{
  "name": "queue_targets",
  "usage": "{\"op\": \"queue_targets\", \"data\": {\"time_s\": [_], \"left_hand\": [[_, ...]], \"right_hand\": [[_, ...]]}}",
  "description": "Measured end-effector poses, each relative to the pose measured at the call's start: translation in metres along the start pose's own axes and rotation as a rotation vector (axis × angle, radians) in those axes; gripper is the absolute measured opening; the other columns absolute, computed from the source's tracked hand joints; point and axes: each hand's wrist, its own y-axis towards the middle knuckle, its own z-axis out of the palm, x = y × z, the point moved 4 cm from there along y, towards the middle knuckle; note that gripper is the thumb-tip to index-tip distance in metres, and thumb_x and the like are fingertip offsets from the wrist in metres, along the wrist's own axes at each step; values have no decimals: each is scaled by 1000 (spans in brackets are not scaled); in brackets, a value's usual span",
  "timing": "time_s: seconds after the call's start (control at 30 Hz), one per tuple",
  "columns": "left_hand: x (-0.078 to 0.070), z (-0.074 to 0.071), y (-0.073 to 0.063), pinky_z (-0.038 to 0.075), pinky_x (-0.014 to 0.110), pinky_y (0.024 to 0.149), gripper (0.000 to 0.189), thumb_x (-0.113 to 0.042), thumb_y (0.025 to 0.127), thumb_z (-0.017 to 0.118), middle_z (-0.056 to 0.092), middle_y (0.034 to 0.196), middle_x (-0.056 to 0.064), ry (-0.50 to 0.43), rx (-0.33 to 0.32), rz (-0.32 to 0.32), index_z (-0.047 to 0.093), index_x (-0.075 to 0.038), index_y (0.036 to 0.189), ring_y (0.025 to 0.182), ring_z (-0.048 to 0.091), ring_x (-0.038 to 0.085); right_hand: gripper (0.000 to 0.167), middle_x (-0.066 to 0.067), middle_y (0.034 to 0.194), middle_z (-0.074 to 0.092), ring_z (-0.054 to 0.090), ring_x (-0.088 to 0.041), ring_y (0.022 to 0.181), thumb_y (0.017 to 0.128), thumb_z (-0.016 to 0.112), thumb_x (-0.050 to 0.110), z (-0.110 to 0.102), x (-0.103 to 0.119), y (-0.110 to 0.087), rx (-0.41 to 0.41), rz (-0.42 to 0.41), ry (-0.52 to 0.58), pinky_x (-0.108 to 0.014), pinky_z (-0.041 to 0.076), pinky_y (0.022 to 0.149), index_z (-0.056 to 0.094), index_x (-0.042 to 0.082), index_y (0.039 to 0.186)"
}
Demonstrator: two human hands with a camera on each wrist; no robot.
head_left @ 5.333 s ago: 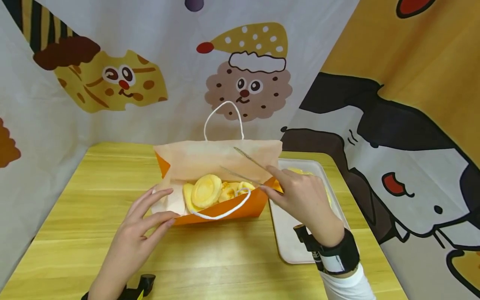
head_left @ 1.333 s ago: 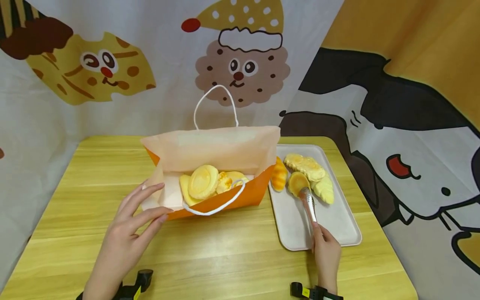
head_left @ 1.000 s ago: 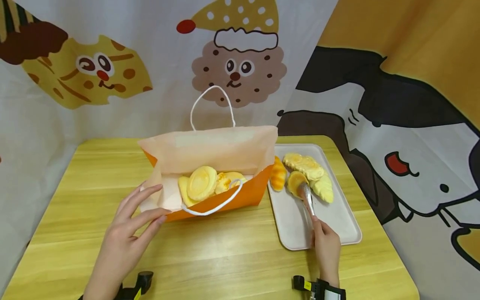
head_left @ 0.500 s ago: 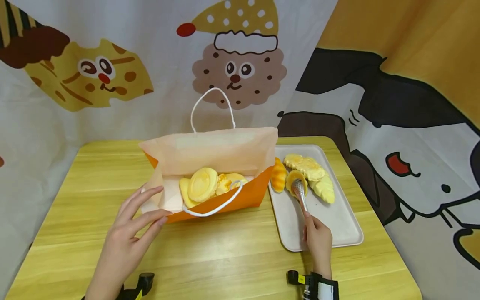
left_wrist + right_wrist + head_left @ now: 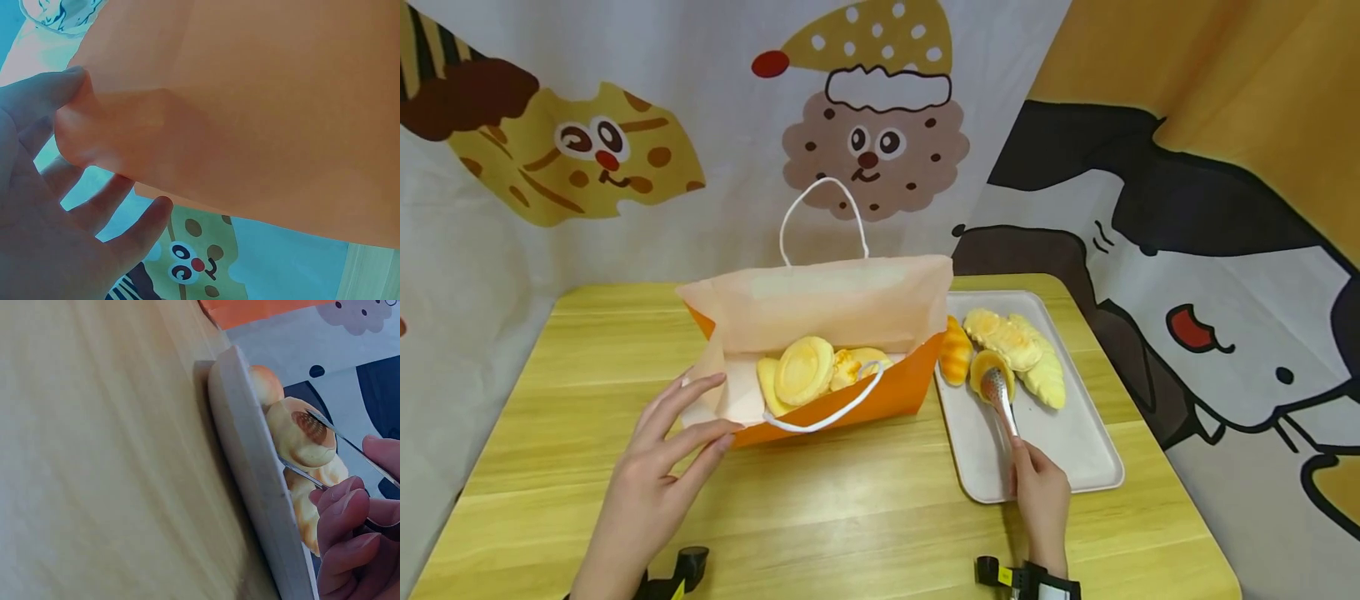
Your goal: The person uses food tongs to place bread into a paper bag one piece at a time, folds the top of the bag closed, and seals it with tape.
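Observation:
An orange paper bag point(image 5: 887, 392) lies on its side with its mouth toward me and white cord handles. Inside it are a round, flat bread point(image 5: 805, 371) and other yellow breads. My left hand point(image 5: 658, 467) holds the bag's near left rim between thumb and fingers; the left wrist view shows the thumb point(image 5: 53, 90) at the orange paper's edge. My right hand point(image 5: 1041, 492) grips metal tongs point(image 5: 1002, 400), whose tips are at a small round bun point(image 5: 979, 367) on the pale tray point(image 5: 1086, 454). In the right wrist view, one tong arm lies over the bun point(image 5: 300, 447), the other beside it.
On the tray, a striped orange roll point(image 5: 955, 352) sits left of the bun. A knobbly yellow bread point(image 5: 1003, 336) and a pale green-yellow bread point(image 5: 1045, 371) lie behind and right. The wooden table point(image 5: 835, 517) meets a cartoon-printed cloth point(image 5: 722, 242) at the back.
Since the oldest frame, my right hand has brought the tongs from over the bag to the tray. Lately the tong tips and the bun shifted slightly left. My left hand stays at the rim.

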Motion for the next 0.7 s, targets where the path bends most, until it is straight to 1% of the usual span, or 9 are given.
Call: {"op": "queue_targets", "data": {"time_s": [0.13, 0.4, 0.47, 0.53, 0.6, 0.67, 0.7], "left_hand": [[-1, 0, 0, 23, 34, 106, 31, 5, 64, 74, 51, 125, 9, -3, -2, 5, 70, -14, 87, 123, 33, 34], [-2, 0, -2, 23, 32, 106, 26, 3, 67, 73, 50, 125, 9, -9, -5, 4, 70, -14, 87, 123, 33, 34], [-2, 0, -2, 23, 32, 106, 26, 3, 67, 73, 50, 125, 9, -8, -6, 2, 70, -14, 87, 123, 33, 34], [-2, 0, -2, 23, 32, 106, 27, 3, 67, 73, 50, 125, 9, -7, -5, 2, 70, -15, 87, 123, 33, 34], [-2, 0, -2, 23, 32, 105, 28, 3, 66, 73, 50, 125, 9, -6, -5, 2, 70, -15, 87, 123, 33, 34], [-2, 1, -2, 23, 33, 106, 30, 4, 66, 74, 50, 126, 8, -5, -2, -1, 70, -15, 88, 124, 32, 33], [-2, 1, -2, 23, 33, 106, 30, 5, 65, 74, 50, 126, 8, -3, 2, -4, 70, -15, 88, 124, 32, 33]], "right_hand": [[51, -6, 57, 52, 47, -18, 46, 81, 48, 60, -3, 1, -2, -22, -16, 7, -29, 36, 39, 66, 15, 96], [49, -6, 56, 53, 47, -18, 44, 82, 50, 57, -11, 4, -5, -75, -43, 14, -29, 35, 38, 67, 16, 101], [50, -7, 56, 53, 47, -20, 44, 82, 49, 57, -14, 5, -5, -90, -54, 11, -31, 35, 38, 67, 14, 102], [52, -6, 56, 53, 49, -23, 45, 82, 49, 59, -16, 6, -6, -101, -42, 20, -36, 37, 38, 67, 14, 102], [53, -6, 56, 53, 49, -24, 45, 80, 49, 60, -19, 7, -6, -111, -25, 29, -43, 37, 39, 66, 16, 102], [52, -6, 57, 53, 49, -24, 45, 80, 50, 60, -22, 9, -6, -124, -28, 42, -43, 37, 38, 66, 16, 103], [51, -6, 56, 53, 49, -24, 45, 80, 51, 59, -24, 11, -6, -133, -36, 48, -41, 36, 38, 67, 16, 102]]}}
